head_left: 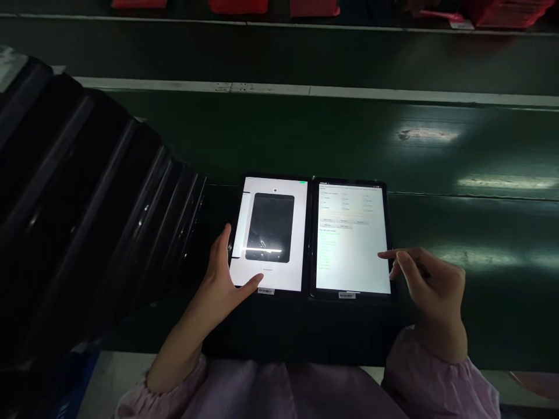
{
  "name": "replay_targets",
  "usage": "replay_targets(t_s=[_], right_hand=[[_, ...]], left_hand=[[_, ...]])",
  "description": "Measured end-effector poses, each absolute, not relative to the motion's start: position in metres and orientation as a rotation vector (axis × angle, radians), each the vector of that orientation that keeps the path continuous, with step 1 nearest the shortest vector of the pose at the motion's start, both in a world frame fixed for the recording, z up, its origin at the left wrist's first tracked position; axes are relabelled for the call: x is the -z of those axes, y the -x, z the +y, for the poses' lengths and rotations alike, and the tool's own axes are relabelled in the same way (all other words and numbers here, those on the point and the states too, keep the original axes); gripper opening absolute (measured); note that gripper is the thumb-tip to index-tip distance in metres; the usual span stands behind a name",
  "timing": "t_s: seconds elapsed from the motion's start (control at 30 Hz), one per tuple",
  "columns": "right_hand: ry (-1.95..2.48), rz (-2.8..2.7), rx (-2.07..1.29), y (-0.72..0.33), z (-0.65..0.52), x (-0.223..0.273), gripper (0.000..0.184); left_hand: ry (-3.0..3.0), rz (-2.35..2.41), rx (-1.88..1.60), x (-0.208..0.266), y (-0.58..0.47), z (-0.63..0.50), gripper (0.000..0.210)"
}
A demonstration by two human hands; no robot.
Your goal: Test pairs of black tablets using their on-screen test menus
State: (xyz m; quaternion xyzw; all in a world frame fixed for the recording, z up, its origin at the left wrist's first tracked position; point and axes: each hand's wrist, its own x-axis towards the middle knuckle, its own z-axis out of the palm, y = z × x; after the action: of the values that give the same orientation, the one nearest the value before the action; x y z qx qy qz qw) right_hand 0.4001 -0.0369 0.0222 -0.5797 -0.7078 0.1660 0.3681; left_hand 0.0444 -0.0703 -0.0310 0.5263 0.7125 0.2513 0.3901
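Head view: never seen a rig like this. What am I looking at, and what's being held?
There's no robot here: these are a person's bare hands, seen by a camera worn on that person's head, looking forward and down. It's the only view. On the green work surface two lit tablets lie side by side. The left hand spreads thumb and finger around the lower left corner of the left tablet. The right hand points its index finger at the right edge of the right tablet; whether it touches the glass is hard to tell. Neither tablet looks lifted. A row of dark, ridged items stands at the left; it's too dim to say what they are.
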Motion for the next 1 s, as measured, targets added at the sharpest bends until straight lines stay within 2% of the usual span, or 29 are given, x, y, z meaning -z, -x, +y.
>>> replay_targets(t_s=[0.13, 0.3, 0.37, 0.57, 0.77, 1.0], right_hand=[[1.516, -1.799, -0.449, -0.4, -0.038, -0.024, 0.04], [1.536, -1.771, -0.451, -0.401, -0.041, -0.023, 0.043], [1.534, -1.772, -0.452, -0.402, -0.041, -0.022, 0.046], [1.525, -1.757, -0.463, -0.403, -0.041, -0.021, 0.048], [1.479, -1.805, -0.433, -0.401, -0.041, -0.02, 0.04], [1.441, -1.834, -0.452, -0.399, -0.043, -0.019, 0.042]], left_hand=[[-1.169, 1.711, -0.829, 0.036, -0.031, -0.062, 0.107], [-0.941, 1.651, -1.064, 0.047, -0.021, -0.03, 0.074], [-0.946, 1.662, -1.135, 0.049, -0.023, -0.02, 0.068], [-0.956, 1.664, -1.129, 0.048, -0.026, -0.017, 0.071], [-0.902, 1.636, -1.22, 0.048, -0.029, -0.018, 0.069], [-0.928, 1.673, -1.142, 0.048, -0.028, -0.02, 0.068]])
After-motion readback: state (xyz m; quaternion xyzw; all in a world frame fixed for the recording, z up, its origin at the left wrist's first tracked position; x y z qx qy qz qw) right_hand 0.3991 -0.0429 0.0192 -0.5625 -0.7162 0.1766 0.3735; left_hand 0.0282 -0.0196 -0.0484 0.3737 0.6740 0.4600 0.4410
